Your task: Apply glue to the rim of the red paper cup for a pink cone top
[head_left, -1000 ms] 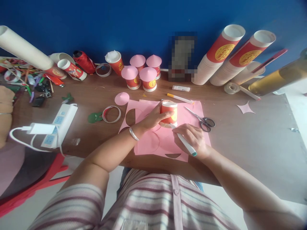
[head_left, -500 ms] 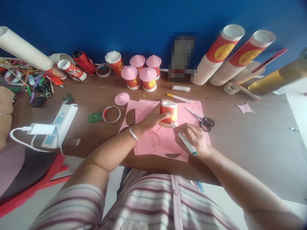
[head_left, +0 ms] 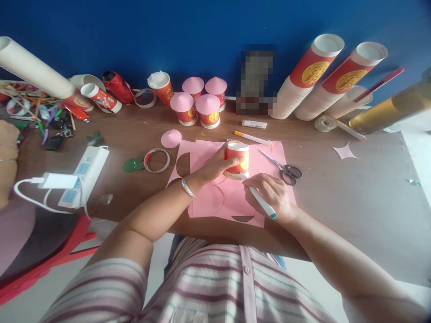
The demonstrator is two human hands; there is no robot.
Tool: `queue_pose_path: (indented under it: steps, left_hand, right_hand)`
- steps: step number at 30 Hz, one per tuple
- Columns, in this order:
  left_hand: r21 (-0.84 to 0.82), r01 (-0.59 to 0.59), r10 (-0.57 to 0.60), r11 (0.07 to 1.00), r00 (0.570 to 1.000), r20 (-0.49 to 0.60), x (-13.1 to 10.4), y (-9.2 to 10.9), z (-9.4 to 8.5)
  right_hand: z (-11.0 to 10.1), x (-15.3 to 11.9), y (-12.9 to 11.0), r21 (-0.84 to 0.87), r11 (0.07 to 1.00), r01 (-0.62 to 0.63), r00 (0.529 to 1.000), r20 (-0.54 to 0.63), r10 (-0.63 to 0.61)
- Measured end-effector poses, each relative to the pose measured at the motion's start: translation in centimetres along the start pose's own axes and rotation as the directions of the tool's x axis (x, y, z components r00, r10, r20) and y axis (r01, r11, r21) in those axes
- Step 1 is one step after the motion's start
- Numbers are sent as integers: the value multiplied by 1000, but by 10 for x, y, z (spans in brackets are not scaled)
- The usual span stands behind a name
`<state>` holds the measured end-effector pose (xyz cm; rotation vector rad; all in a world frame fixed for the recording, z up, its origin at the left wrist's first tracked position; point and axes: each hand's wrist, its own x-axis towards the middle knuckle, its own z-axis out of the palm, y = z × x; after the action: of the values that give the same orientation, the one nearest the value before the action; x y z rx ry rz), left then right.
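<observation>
Landmark: red cup [head_left: 237,160]. Our left hand [head_left: 229,160] clamped on it; right hand [head_left: 269,193] gripping marker [head_left: 262,202], tip at cup's lower band.

My cup [head_left: 237,157] above paper sheets [head_left: 208,197] | scissors [head_left: 290,174] right | power strip [head_left: 84,177] left | capped cups [head_left: 208,112] behind

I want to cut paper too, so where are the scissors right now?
In the head view, the scissors lie on the pink paper's right edge, just beyond the right hand.
</observation>
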<state>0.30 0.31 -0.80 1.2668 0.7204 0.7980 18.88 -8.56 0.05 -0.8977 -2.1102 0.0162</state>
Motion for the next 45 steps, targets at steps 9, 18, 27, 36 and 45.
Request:
queue_pose_path:
  steps: [9,18,27,36,45]
  left_hand:
    - [-40,15,-14,999,1000,18,0,-4,-1]
    - [-18,12,-12,1000,1000,-10,0,-5,-1]
    - [-19,-4,4,1000,1000,14,-1,-4,-2]
    - [-23,5,-5,1000,1000,4,0,-4,-1]
    - [-39,22,-21,999,1000,8,0,-3,0]
  right_hand:
    - [1,-1,0,-7,1000,-8,1000,8,8]
    - [-1,2,-1,4,1000,4,1000,3,-4]
    - [-2,2,-3,18,1000,13,1000,-14,-12]
    - [-2,1,-2,0,1000,-3,1000,9,3]
    - [-2,3,-2,-2,1000,1,1000,18,-1]
